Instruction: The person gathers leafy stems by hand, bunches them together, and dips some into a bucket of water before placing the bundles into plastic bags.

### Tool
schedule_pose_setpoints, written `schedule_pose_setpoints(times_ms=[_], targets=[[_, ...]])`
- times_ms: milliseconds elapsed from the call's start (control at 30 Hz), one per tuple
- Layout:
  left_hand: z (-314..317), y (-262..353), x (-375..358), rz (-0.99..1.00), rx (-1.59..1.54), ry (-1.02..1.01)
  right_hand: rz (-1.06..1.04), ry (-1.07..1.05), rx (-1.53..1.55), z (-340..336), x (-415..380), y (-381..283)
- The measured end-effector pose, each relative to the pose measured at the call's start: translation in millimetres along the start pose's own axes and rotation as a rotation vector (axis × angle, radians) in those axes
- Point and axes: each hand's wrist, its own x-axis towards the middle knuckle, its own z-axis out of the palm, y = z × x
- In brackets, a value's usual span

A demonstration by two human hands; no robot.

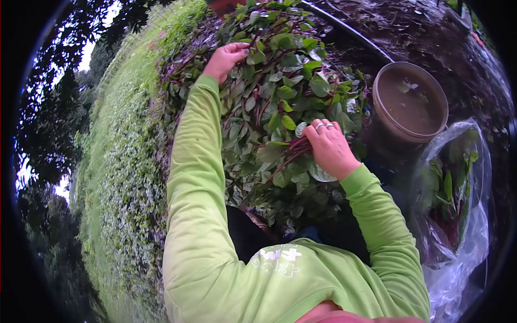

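Note:
A big heap of leafy greens (280,91) with dark red stems, looking like Malabar spinach, lies in front of me. My left hand (227,60) reaches to the far left part of the heap, thumb and fingers pinched on a red stem among the leaves. Closer to me, my right hand (328,148) is wrapped around a bunch of red stems (295,151). Their leafy parts hang to the left over the heap. Two rings show on the right hand's fingers.
At the right stands a round bucket (410,102) of murky brown water with bits of leaf floating. A clear plastic bag (458,215) holding red-stemmed greens is nearer me. A pole (350,31) lies beyond. Low green plants (124,177) cover the left side.

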Motion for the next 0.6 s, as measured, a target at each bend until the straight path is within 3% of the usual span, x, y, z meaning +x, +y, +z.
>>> schedule_pose_setpoints(times_ms=[100, 333, 433, 467, 500, 533, 567, 600], targets=[[-34, 20, -20, -0.180, -0.205, -0.058, -0.039, -0.003, 0.011, 3, -1, -3], [-45, 13, -80, -0.325, -0.227, -0.033, -0.097, -0.063, 0.050, 11, -5, -12], [-57, 12, -151, -0.219, 0.047, -0.028, -0.094, -0.095, 0.026, 5, -11, -11], [-71, 10, -181, -0.326, 0.099, 0.049, -0.092, -0.102, 0.014, 3, -12, -10], [-110, -16, -208, -0.275, 0.411, 0.144, -0.087, -0.105, 0.016, -1, -13, -9], [-155, -42, -240, -0.378, 0.569, 0.322, -0.084, -0.107, 0.017, -4, -14, -8], [-144, -18, -263, -0.550, 1.101, 0.573, -0.079, -0.109, 0.018, -7, -14, -8], [-130, 9, -287, -0.865, 1.511, 0.803, -0.070, -0.100, 0.005, -10, -15, -9]])
